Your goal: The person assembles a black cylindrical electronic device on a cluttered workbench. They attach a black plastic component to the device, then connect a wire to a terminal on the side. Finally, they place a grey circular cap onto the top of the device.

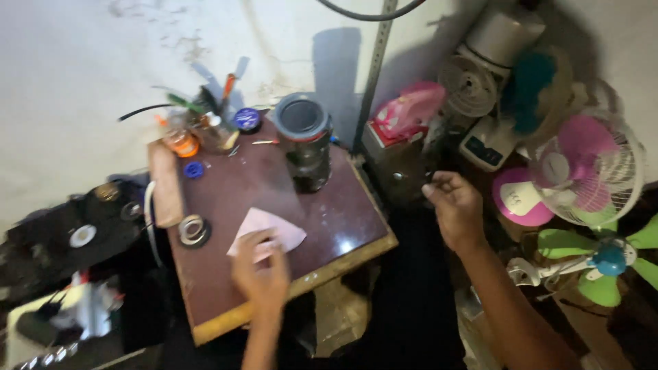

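At lower centre of the frame the left hand (pixel 260 274) pinches the near edge of a pink sheet of paper (pixel 269 231) lying on the brown table (pixel 343 212), seemingly light, limp and best gripped at an edge, while the right hand (pixel 454 204), fingers loosely curled, hovers empty at right.

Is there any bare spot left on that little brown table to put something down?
Yes. The table's right front part is bare, bordered by the pink paper, the grey canister and the table's edge. A smaller patch lies between the solder coil and the left hand. The back left corner is crowded with tools and jars. The right hand hovers off the table.
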